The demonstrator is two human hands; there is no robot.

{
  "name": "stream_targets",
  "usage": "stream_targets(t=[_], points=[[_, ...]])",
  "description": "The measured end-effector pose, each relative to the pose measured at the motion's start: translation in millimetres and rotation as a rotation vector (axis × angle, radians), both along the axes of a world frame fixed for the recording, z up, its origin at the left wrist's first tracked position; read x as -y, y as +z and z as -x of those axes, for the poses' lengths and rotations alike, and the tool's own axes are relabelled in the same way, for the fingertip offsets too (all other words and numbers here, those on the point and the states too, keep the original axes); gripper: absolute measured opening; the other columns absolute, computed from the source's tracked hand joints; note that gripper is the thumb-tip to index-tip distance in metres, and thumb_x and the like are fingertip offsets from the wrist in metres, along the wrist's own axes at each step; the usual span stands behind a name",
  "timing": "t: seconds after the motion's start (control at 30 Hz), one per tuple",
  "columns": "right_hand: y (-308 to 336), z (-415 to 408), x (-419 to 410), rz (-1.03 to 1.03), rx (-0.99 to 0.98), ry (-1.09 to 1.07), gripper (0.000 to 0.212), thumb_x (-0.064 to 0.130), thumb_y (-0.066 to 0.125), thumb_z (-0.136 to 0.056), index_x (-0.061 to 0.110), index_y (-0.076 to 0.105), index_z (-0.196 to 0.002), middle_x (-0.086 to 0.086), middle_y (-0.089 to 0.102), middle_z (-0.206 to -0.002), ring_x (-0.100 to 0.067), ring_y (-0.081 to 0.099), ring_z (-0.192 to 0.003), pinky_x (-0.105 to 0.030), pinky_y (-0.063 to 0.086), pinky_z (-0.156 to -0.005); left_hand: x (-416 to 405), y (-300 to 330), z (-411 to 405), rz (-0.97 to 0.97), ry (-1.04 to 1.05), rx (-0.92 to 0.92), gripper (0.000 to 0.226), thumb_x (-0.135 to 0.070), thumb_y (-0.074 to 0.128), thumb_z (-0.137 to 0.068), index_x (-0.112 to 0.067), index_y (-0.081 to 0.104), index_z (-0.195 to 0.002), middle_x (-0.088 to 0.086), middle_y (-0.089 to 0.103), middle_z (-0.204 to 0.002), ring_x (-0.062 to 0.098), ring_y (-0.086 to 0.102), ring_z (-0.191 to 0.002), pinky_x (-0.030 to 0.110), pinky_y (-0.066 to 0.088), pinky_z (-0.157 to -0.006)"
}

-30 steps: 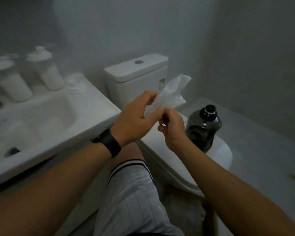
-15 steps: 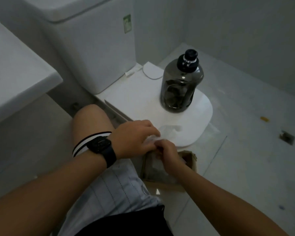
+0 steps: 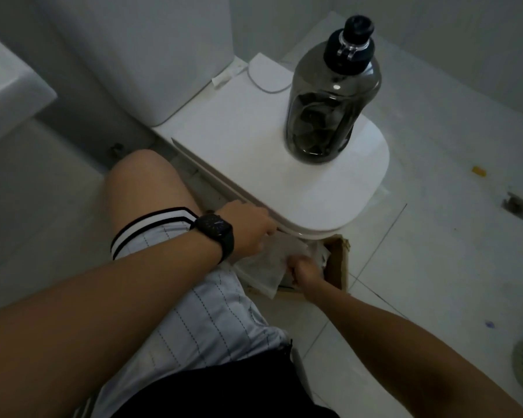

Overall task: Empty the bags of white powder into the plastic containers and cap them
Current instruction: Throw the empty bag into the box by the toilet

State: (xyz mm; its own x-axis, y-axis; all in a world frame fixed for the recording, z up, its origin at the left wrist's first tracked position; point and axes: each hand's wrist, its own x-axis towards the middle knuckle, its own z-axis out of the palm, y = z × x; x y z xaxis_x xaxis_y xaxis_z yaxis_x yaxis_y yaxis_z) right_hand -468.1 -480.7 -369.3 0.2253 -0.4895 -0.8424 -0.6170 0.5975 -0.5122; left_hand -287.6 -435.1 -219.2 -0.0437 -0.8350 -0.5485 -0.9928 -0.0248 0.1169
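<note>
Empty bag going into the cardboard box on the floor.
Both hands, left hand [image 3: 251, 233] and right hand [image 3: 305, 271], pinch the limp plastic bag [image 3: 269, 267] over the cardboard box [image 3: 340, 267], at the toilet lid's [image 3: 254, 140] front edge; next, probably release and fetch 1 more.

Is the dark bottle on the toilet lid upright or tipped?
Upright. The bottle stands on its base on the closed toilet lid, black cap on top, both hands away from it.

both arms reaching down, left hand [image 3: 249, 232] and right hand [image 3: 305, 271] curled, gripping
</note>
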Motion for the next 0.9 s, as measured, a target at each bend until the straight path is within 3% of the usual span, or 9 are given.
stream_targets(t=[0.13, 0.27, 0.37, 0.53, 0.6, 0.67, 0.73, 0.8, 0.9], points=[[-9, 3, 13, -0.039, -0.059, 0.027, 0.031, 0.002, 0.049, -0.098, 0.011, 0.050, -0.069, -0.007, 0.048, -0.068, -0.018, 0.043, -0.062, -0.028, 0.036, -0.053, 4, -8, 8, -0.013, 0.022, -0.024, 0.020, -0.027, 0.051, -0.100, -0.026, 0.063, -0.116, 0.000, 0.057, -0.113, 0.022, 0.052, -0.093, 0.035, 0.030, -0.077], [-17, 15, 25, -0.160, -0.179, -0.084, 0.026, 0.007, 0.047, -0.100, 0.013, 0.047, -0.075, -0.006, 0.046, -0.066, -0.017, 0.043, -0.056, -0.021, 0.036, -0.039, 3, -14, 14, -0.061, -0.012, -0.033, 0.029, -0.028, 0.049, -0.103, -0.027, 0.060, -0.130, 0.000, 0.056, -0.127, 0.024, 0.054, -0.109, 0.033, 0.030, -0.083], [-25, 18, 32, -0.211, -0.265, -0.167, 0.018, 0.013, 0.041, -0.101, 0.011, 0.051, -0.086, -0.007, 0.047, -0.069, -0.017, 0.043, -0.057, -0.025, 0.038, -0.048, -1, -20, 10, -0.075, -0.035, -0.035, 0.029, -0.028, 0.050, -0.102, -0.029, 0.062, -0.128, -0.001, 0.056, -0.130, 0.023, 0.054, -0.114, 0.034, 0.035, -0.088], [-16, 8, 33, -0.260, -0.385, -0.219, 0.030, 0.031, 0.047, -0.106, 0.008, 0.054, -0.089, -0.007, 0.052, -0.072, -0.015, 0.048, -0.058, -0.026, 0.043, -0.048, -1, -21, 5, -0.058, -0.027, -0.020, 0.032, -0.029, 0.050, -0.103, -0.028, 0.059, -0.133, 0.001, 0.056, -0.130, 0.024, 0.052, -0.117, 0.038, 0.038, -0.097], [-9, 0, 30, -0.246, -0.435, -0.117, 0.026, 0.031, 0.053, -0.104, 0.006, 0.056, -0.106, -0.010, 0.052, -0.080, -0.018, 0.052, -0.065, -0.026, 0.046, -0.046, 0, -19, 6, -0.044, -0.029, -0.013, 0.032, -0.028, 0.049, -0.103, -0.027, 0.059, -0.133, 0.001, 0.056, -0.128, 0.024, 0.052, -0.116, 0.038, 0.038, -0.096], [-4, -9, 28, -0.129, -0.488, 0.168, 0.028, 0.032, 0.052, -0.104, 0.008, 0.054, -0.118, -0.011, 0.056, -0.095, -0.024, 0.060, -0.083, -0.030, 0.054, -0.054, 0, -18, 6, -0.030, -0.025, -0.010, 0.032, -0.028, 0.049, -0.102, -0.026, 0.060, -0.132, 0.001, 0.056, -0.127, 0.024, 0.052, -0.116, 0.037, 0.038, -0.095], [9, -17, 27, 0.020, -0.524, 0.455, 0.026, 0.034, 0.048, -0.103, 0.010, 0.057, -0.105, -0.008, 0.058, -0.098, -0.028, 0.063, -0.099, -0.035, 0.056, -0.080, 0, -17, 3, -0.017, -0.012, -0.015, 0.031, -0.028, 0.050, -0.101, -0.027, 0.060, -0.131, 0.001, 0.057, -0.127, 0.024, 0.053, -0.116, 0.037, 0.038, -0.095], [18, -24, 27, 0.107, -0.502, 0.633, 0.029, 0.033, 0.044, -0.104, 0.012, 0.056, -0.089, -0.007, 0.058, -0.092, -0.027, 0.061, -0.098, -0.034, 0.052, -0.086, 0, -15, -4, 0.006, 0.016, -0.013, 0.031, -0.029, 0.051, -0.099, -0.028, 0.061, -0.128, -0.001, 0.057, -0.126, 0.024, 0.055, -0.116, 0.037, 0.038, -0.095], [17, -40, 31, 0.107, -0.526, 0.781, 0.030, 0.037, 0.049, -0.096, 0.012, 0.063, -0.104, -0.009, 0.064, -0.099, -0.027, 0.064, -0.099, -0.039, 0.055, -0.092, 0, -5, -15, 0.016, 0.043, 0.007, 0.031, -0.029, 0.051, -0.099, -0.028, 0.061, -0.129, 0.000, 0.058, -0.129, 0.025, 0.055, -0.117, 0.039, 0.039, -0.097]])
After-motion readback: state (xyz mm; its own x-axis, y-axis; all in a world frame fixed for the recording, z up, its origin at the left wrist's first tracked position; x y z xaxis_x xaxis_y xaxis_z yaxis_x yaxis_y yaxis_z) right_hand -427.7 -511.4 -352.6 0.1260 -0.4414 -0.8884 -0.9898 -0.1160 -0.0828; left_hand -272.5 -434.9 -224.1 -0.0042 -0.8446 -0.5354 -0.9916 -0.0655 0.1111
